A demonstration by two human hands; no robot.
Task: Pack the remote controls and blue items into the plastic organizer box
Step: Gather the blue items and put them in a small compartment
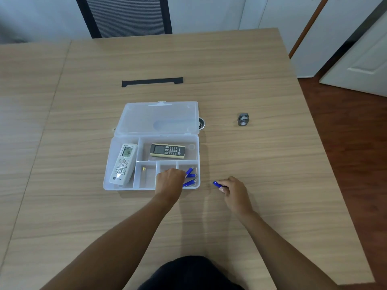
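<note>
The clear plastic organizer box [125,187] lies open on the table, its lid [157,118] folded back. A white remote [124,163] fills the long left compartment. A dark remote with a beige edge [167,151] lies in the top compartment. Three blue items [190,175] rest in the bottom right compartment. My left hand [170,180] hovers over the bottom compartments, fingers curled beside the blue items; whether it grips one is hidden. My right hand [234,189] sits on the table right of the box, closed on another blue item [217,184].
A grey metal fitting [243,119] stands on the table to the right of the lid. A round object [201,123] peeks out behind the lid's right edge. A black cable slot [152,81] lies further back. A chair [125,15] stands at the far edge.
</note>
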